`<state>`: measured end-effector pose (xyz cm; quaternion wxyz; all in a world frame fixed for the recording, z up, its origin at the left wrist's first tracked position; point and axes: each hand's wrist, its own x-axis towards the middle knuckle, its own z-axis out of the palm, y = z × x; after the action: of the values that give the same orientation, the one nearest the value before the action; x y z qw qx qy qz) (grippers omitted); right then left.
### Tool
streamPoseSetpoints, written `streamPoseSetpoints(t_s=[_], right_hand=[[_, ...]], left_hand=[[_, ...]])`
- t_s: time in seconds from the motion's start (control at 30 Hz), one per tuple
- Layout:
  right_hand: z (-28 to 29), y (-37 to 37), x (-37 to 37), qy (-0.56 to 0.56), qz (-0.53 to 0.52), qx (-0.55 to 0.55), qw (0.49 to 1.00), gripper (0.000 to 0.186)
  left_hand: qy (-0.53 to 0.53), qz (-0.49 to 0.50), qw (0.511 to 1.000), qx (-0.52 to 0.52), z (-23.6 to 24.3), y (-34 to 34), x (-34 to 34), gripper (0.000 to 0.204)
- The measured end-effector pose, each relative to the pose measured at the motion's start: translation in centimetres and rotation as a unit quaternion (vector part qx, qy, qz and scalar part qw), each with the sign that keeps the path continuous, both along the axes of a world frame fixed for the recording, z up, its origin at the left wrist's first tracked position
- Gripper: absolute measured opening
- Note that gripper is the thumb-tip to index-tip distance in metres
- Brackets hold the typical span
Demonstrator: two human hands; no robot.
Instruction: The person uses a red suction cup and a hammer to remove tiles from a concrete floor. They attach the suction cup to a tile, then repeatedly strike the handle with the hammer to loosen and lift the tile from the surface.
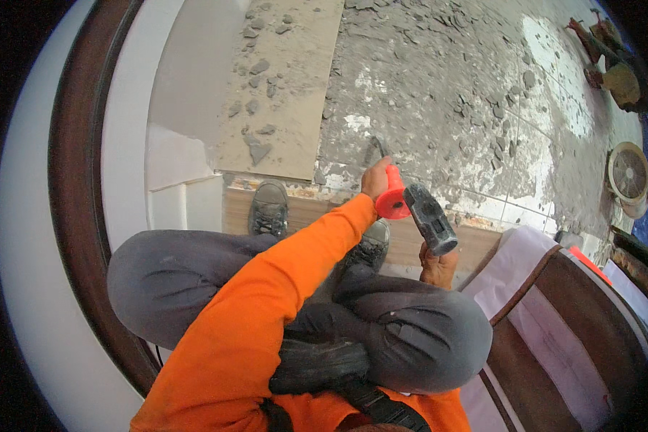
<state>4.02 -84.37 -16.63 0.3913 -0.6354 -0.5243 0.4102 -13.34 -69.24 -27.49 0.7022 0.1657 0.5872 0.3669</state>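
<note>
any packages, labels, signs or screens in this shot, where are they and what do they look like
No packages, labels, signs or screens can be made out.
The left hand holds a chisel with an orange guard against the chipped floor.
The right hand holds a dark hammer.
A round cream fan lies at the right edge.
</note>
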Motion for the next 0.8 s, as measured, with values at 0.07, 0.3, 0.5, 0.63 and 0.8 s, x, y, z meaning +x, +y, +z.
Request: streamPoseSetpoints(t_s=[0.07,0.3,0.5,0.63,0.8], right_hand=[[2.2,0.8,-0.4,-0.018,0.010,-0.004,1.000,0.048],[5.5,3.2,-0.2,-0.073,0.076,0.009,0.994,0.043],[5.9,6.2,-1.3,-0.204,0.127,0.012,0.971,0.038],[7.0,7.2,-1.3,-0.140,0.164,0.114,0.970,0.050],[4.8,7.6,-0.8,-0.268,0.187,0.114,0.938,0.049]], left_hand=[[-0.027,0.019,0.999,-0.025,2.4,0.4,-0.3,0.032],[0.005,0.054,0.998,-0.008,3.8,1.4,-1.0,0.028],[0.223,-0.216,0.936,0.167,4.2,3.2,-4.1,0.028],[-0.104,-0.029,0.992,0.069,3.6,4.0,-4.4,0.019],[-0.172,0.017,0.985,0.022,4.9,4.1,-3.1,0.018]])
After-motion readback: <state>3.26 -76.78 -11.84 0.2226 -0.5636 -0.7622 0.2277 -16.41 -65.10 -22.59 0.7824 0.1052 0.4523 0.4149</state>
